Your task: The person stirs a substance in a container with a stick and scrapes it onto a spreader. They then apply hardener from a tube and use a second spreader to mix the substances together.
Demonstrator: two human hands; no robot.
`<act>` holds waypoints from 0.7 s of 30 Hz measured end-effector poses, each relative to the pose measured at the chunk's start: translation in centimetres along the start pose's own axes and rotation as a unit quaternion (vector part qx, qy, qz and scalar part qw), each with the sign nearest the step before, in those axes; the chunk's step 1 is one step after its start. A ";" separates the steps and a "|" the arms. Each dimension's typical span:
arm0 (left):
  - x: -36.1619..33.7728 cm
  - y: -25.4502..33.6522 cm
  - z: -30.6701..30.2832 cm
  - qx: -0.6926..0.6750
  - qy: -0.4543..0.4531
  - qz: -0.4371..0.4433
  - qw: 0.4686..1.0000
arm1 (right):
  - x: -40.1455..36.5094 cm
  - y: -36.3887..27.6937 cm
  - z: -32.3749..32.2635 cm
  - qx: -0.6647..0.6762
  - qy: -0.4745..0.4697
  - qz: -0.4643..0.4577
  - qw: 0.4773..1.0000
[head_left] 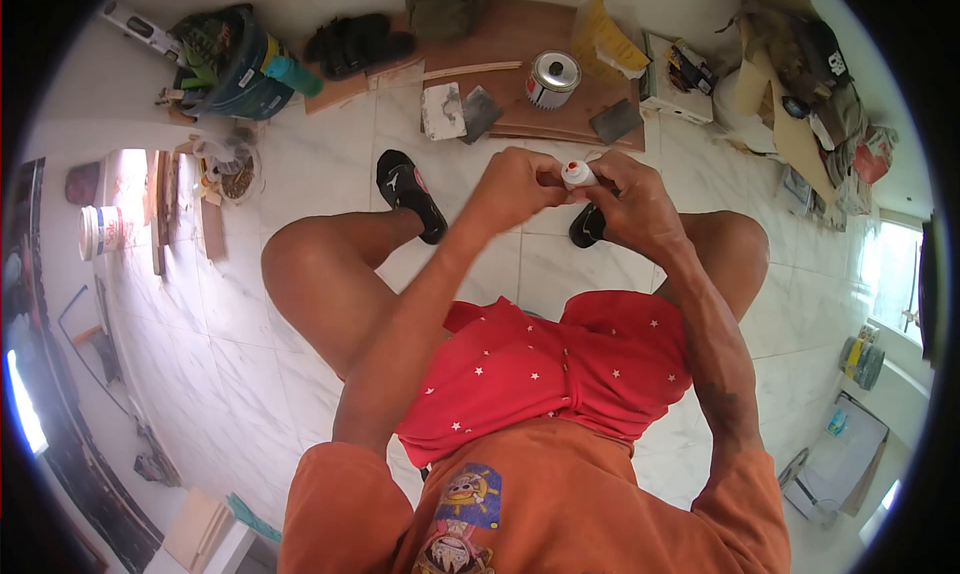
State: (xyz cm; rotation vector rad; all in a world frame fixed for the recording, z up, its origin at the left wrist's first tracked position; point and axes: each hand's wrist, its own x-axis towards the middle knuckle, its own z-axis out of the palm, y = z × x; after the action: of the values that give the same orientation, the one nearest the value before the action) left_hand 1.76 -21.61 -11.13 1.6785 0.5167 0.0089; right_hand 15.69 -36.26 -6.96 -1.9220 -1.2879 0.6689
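A small white tube [577,175] with a reddish tip is held up between my two hands, above the floor between my knees. My left hand [517,190] pinches at its left side, fingers curled. From the other side, my right hand [634,202] closes around it with thumb and bent fingers. Most of the tube is hidden by the fingers, and any print on it is too small to read. Beyond the hands stands a metal can [553,80] with a dark knob or cap on its lid.
A brown board [510,34] lies ahead, with a white block [442,111] and dark sanding pads [616,122] on it. A yellow bag [606,36] and a box of tools [679,77] stand right. A dark bucket [243,79] with a turquoise bottle [292,74] is far left.
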 end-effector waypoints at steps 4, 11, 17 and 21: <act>3.9 -5.5 -4.9 -0.131 -0.061 -0.112 0.983 | 0.6 1.4 1.1 -0.033 -0.028 0.023 0.999; 10.7 -27.9 -10.3 -0.019 0.403 -0.301 0.864 | 1.1 3.1 0.5 -0.066 -0.035 0.109 0.991; 13.7 -35.1 -11.1 -0.349 0.430 -0.326 0.766 | 2.4 4.1 0.7 -0.055 -0.043 0.121 0.990; 14.4 -33.9 -11.7 -0.439 0.378 -0.311 0.754 | 2.8 4.2 0.8 -0.016 -0.047 0.144 0.988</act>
State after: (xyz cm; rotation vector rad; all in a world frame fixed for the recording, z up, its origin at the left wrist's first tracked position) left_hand 0.13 -3.03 -44.93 0.4465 1.4125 0.4014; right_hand 18.47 -34.43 -10.91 -2.1474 -1.0911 0.8964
